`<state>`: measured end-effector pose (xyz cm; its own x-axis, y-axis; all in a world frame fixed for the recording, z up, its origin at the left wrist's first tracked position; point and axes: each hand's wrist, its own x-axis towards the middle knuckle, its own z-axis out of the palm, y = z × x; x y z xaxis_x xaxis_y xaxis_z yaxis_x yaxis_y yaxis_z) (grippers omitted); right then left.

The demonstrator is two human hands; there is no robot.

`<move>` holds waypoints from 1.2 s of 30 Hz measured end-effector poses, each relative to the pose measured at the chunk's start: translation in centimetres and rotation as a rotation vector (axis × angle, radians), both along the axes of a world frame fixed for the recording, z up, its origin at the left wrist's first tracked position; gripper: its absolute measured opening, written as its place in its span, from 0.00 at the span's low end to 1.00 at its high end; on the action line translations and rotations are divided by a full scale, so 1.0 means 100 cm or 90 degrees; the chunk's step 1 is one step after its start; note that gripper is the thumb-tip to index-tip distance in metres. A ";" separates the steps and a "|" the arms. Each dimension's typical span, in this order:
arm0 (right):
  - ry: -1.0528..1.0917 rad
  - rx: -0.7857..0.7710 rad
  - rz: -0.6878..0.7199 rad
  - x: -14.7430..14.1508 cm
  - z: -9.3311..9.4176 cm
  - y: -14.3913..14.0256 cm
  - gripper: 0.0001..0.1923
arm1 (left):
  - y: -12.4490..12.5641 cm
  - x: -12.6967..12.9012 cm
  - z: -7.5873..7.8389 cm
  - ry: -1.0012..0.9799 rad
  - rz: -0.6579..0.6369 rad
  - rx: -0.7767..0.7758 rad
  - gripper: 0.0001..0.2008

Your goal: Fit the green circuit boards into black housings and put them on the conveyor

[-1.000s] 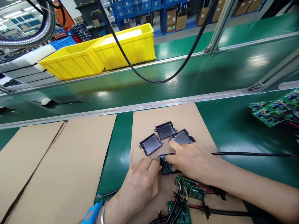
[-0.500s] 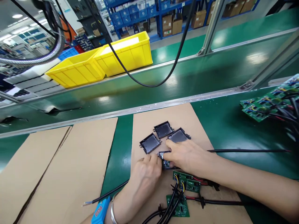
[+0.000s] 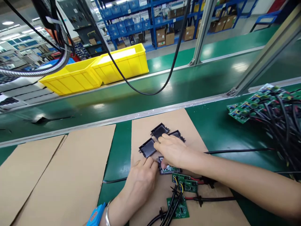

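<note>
Cardboard sheet (image 3: 188, 125) on the green bench is carrying the work: near its middle, both hands, left hand (image 3: 143, 175) and right hand (image 3: 175, 152), are pinching closed around the small circuit board (image 3: 168, 169); pressing evenly at its edges seems wisest.

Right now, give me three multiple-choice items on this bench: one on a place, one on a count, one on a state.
1. Where does the circuit board in the black housing lie?
A. on the cardboard sheet
B. in a yellow bin
C. on the bare green belt

2. How many yellow bins stand beyond the conveyor?
A. one
B. two
C. four

3. What is the left hand doing?
A. lifted clear of the bench
B. gripping a cable
C. fingertips pressed at the housing's left edge

Answers:
1. A, the housing sits on the brown sheet between both hands.
2. B, two bins stand side by side.
3. C, its fingers meet the housing while the right hand presses from above.
</note>
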<state>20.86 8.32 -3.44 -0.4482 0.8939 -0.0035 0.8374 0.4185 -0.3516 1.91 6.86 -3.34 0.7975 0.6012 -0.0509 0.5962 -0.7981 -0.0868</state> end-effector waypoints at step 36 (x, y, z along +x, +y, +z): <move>0.138 -0.108 -0.017 0.037 -0.012 -0.040 0.27 | 0.026 -0.001 -0.021 -0.209 -0.307 -0.076 0.09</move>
<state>24.58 4.27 -4.65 -0.4318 0.8999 -0.0611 0.7448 0.3175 -0.5869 1.84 9.45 -5.47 0.9645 0.1726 0.2000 0.1446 -0.9785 0.1472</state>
